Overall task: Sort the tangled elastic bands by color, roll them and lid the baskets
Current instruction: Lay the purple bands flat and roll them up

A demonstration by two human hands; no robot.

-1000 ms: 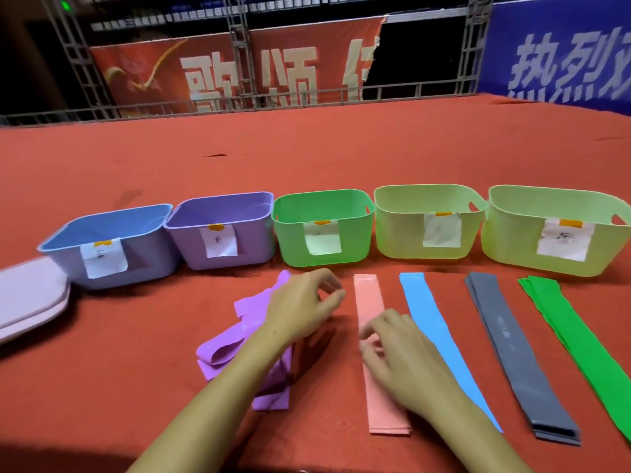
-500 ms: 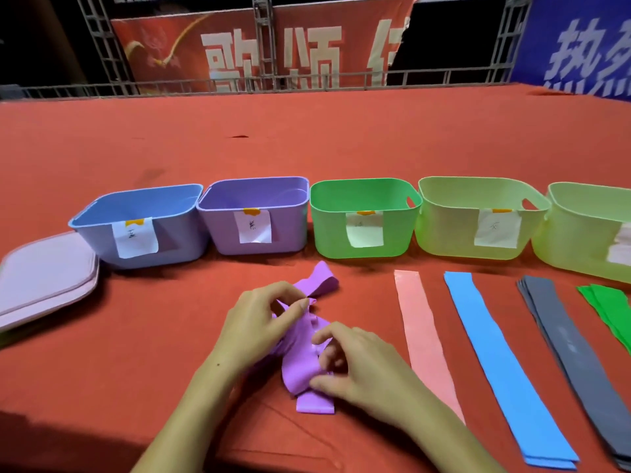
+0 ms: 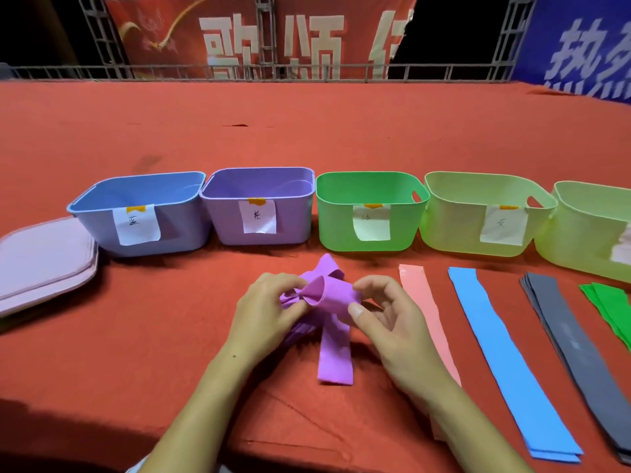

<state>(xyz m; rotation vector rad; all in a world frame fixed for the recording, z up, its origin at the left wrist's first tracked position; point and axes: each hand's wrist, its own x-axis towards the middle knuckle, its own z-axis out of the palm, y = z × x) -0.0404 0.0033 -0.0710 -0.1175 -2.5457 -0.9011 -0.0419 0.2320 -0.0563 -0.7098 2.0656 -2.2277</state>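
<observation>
- We find the red table carrying five open baskets in a row along its middle: blue basket, purple basket, green basket and two pale green baskets; none is lidded, and as far as we can see none holds a band.
- The stack of lids lies flat just left of the blue basket, untouched.
- We judge the sorting nearly done: the blue bands, grey bands, pink bands and green bands lie flat in separate strips, right of the hands.
- Left to do, in our judgement: all rolling, all placing, all lidding.
- The purple bands remain tangled, in front of the purple basket, partly lifted off the table.
- The right hand pinches a curled loop of purple band between thumb and curled fingers.
- The left hand grips the bunched knot of the same bands, fingers curled round it.
</observation>
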